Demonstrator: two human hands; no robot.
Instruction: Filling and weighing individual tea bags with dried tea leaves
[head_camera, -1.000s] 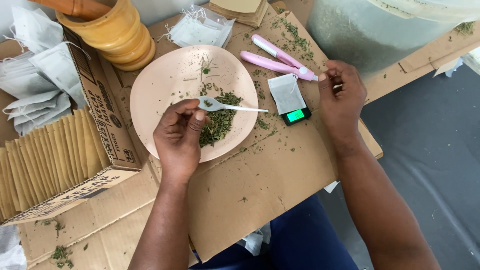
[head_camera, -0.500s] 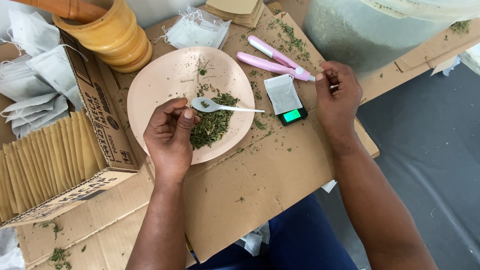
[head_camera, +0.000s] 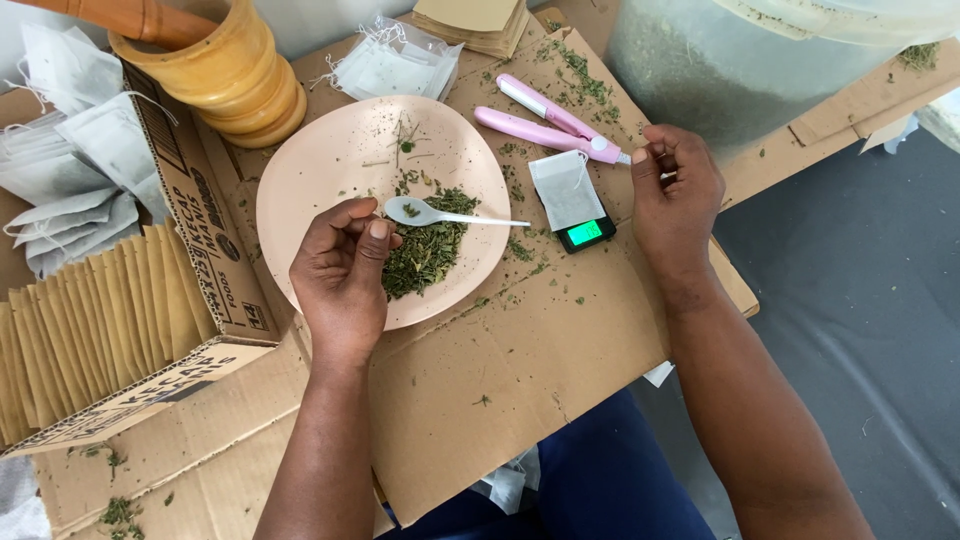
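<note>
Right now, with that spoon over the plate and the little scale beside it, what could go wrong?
The white spoon lies loosely across the herb pile, so the left hand beside it could knock it and scatter more leaf onto the cardboard. The small bag resting on the scale looks light and might slide off if bumped. The right hand sits close to the pink tool and could nudge it.

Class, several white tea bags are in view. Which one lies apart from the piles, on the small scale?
The single tea bag on the scale, beside the right hand; the others sit heaped at the far edge and left.
</note>
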